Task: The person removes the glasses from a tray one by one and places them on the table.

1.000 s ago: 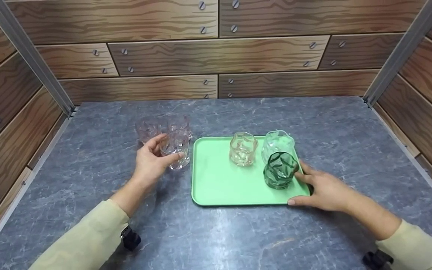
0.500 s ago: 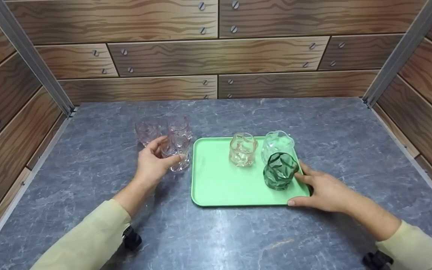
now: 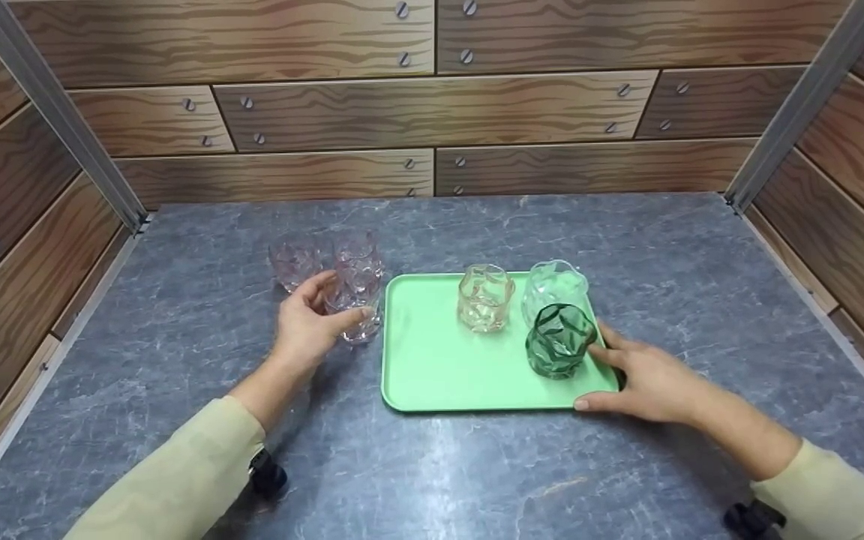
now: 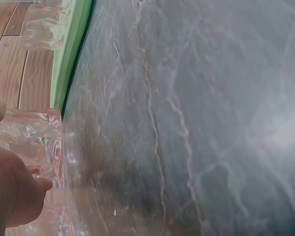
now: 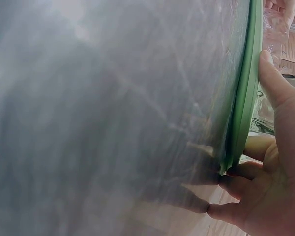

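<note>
My left hand (image 3: pixel 308 321) grips a clear, faintly pink glass tumbler (image 3: pixel 357 326) between thumb and fingers, just left of the green tray (image 3: pixel 439 379). In the left wrist view the held tumbler (image 4: pixel 32 140) stands upright with its base right at the tabletop. Two more pinkish tumblers are behind it, one at the left (image 3: pixel 295 262) and one at the right (image 3: pixel 358 251). My right hand (image 3: pixel 657 379) holds the tray's right side, thumb at the near corner. In the right wrist view, fingertips (image 5: pixel 231 186) are at the tray's lower edge.
On the tray stand an amber-tinted tumbler (image 3: pixel 485 300) at the back, a pale clear one (image 3: pixel 554 289) at the back right, and a dark green one (image 3: pixel 561 341) before it. Wood-patterned panels (image 3: pixel 432 112) wall the grey marbled table (image 3: pixel 432 472) at back and sides.
My left hand has shifted slightly right and nearer with its tumbler, mostly in the first half second. My right hand and the tray have stayed put.
</note>
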A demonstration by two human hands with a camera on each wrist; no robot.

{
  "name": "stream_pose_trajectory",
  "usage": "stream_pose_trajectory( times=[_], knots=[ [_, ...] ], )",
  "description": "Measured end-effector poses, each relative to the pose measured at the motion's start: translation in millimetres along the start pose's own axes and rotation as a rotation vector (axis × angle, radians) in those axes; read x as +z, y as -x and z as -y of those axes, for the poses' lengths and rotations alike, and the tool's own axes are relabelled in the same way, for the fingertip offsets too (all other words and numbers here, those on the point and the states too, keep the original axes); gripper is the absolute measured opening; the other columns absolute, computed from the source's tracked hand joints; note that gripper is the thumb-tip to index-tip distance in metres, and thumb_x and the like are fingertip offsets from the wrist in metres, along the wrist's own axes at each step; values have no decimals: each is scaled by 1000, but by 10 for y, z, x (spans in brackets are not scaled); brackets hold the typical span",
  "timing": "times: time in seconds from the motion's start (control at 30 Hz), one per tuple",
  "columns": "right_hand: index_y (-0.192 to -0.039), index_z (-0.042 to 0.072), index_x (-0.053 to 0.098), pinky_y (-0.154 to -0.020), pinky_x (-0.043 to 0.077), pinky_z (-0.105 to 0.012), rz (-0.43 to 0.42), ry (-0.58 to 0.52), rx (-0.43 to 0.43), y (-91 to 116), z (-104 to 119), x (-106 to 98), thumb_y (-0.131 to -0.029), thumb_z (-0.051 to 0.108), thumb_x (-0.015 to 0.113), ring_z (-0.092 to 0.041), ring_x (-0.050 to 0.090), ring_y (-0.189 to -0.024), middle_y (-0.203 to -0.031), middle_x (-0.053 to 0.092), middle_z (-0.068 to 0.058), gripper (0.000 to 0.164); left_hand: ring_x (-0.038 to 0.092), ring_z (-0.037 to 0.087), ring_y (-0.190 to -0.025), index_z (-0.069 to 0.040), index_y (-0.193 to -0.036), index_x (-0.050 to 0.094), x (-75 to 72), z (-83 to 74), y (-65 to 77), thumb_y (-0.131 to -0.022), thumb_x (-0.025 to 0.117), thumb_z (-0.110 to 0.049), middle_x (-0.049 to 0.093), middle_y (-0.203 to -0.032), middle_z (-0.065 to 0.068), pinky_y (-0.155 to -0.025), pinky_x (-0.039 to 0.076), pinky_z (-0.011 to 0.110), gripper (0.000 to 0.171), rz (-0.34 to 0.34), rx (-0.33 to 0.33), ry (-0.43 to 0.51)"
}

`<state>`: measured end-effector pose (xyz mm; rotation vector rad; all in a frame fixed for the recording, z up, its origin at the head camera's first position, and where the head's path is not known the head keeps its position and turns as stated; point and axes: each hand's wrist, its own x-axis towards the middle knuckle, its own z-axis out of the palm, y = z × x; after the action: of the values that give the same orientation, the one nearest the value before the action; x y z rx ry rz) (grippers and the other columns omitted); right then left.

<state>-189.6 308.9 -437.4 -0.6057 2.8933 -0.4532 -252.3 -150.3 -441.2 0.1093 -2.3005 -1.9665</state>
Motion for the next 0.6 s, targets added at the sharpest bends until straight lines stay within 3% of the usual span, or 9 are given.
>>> stream_pose_trajectory(
  times=[0.1,0.27,0.6],
  knots=[
    [-150,-7,52,-112,36,-75,-1,1,0,0,-5,2,-82,85,66,-63,42,-138,-167,24,-31,115,58,30,-129,-1,-150,55,9,2,-2,-78,94,-5,60,-151,15,-104,52,34,82,-1,-4,6],
    [-150,-7,52,-113,35,-75,-2,0,-1,-1,-9,1,-82,84,66,-63,41,-139,-167,24,-31,115,53,32,-141,0,-151,54,21,9,-1,-78,93,-3,57,-153,17,-116,46,40,83,7,-5,41],
    [-151,-6,52,-112,37,-74,-7,1,0,5,2,-8,-83,81,68,-62,43,-138,-168,25,-30,111,57,28,-126,-1,-151,54,35,23,0,-78,93,-3,59,-152,16,-92,51,19,83,14,-1,27]
  ],
)
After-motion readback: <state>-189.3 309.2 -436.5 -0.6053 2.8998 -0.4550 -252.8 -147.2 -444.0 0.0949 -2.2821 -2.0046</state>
